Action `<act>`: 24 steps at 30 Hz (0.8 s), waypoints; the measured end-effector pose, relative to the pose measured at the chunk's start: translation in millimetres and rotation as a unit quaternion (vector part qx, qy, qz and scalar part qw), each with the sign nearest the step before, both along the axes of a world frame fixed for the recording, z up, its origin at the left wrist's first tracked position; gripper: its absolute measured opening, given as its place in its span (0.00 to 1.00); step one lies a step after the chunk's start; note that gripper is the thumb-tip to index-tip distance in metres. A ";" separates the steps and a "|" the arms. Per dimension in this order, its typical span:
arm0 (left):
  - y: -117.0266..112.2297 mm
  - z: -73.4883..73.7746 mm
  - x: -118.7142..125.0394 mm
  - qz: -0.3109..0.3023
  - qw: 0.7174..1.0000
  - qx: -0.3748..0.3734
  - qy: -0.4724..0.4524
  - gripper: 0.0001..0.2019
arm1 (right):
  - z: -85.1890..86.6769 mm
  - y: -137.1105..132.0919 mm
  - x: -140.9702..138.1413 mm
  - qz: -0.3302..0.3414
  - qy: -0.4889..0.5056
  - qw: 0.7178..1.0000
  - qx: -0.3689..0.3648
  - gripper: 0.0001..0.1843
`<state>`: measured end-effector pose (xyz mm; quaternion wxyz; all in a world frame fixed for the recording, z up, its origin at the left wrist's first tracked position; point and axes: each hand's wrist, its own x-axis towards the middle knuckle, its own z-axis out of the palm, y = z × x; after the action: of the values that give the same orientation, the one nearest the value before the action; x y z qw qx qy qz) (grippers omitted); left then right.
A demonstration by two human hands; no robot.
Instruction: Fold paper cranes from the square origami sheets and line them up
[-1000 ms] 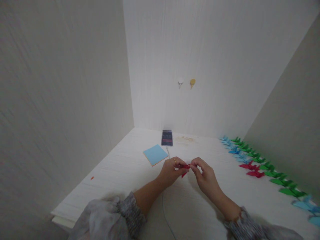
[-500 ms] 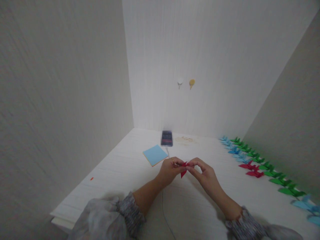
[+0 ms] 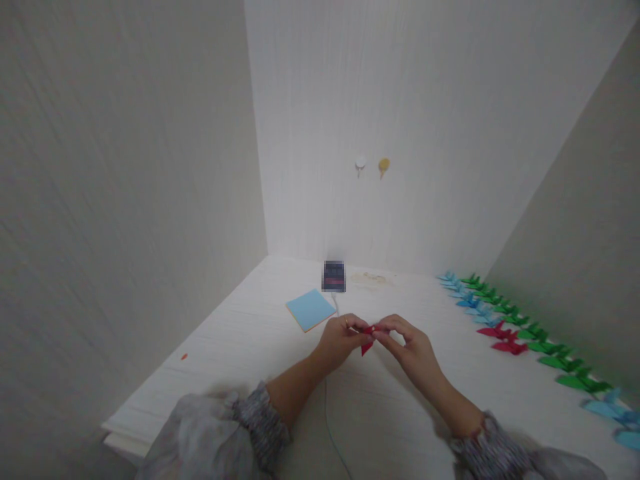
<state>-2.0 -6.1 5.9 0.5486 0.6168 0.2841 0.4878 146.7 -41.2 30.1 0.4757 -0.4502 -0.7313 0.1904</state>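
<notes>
A white table (image 3: 240, 333) fills the corner below the back wall (image 3: 320, 120). Lines of paper birds (image 3: 575, 383), green, blue and red, run down its right side. A blue pad (image 3: 311, 310) lies left of centre, a dark device (image 3: 334, 276) just behind it, and a thin cable (image 3: 327, 407) passes under the left arm (image 3: 295, 383). Off left sits an orange scrap (image 3: 184, 357). The red paper (image 3: 367, 347), small, folded, pointed below, is over the table between both hands, partly covered. The left hand (image 3: 341, 341) pinches it thumb against fingers; the right hand (image 3: 409, 343) grips its other side, fingertips closed.
</notes>
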 end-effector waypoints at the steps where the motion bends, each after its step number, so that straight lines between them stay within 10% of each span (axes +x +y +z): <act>1: 0.2 1.3 -0.7 0.014 1.000 0.020 0.005 0.09 | 0.6 -0.1 0.6 0.000 0.009 1.000 -0.017 0.08; 9: 2.6 4.3 -6.8 0.089 0.974 0.192 0.082 0.06 | 4.1 -0.5 1.9 0.043 0.128 0.975 -0.176 0.10; 24: 3.3 0.8 -6.5 0.075 0.972 0.191 0.118 0.06 | 0.8 2.1 4.1 0.051 0.142 0.961 -0.233 0.10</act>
<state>-8.5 -2.8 6.6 0.3449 0.7404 0.2940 0.4963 150.8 -39.0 30.9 0.4461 -0.4789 -0.6135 0.4419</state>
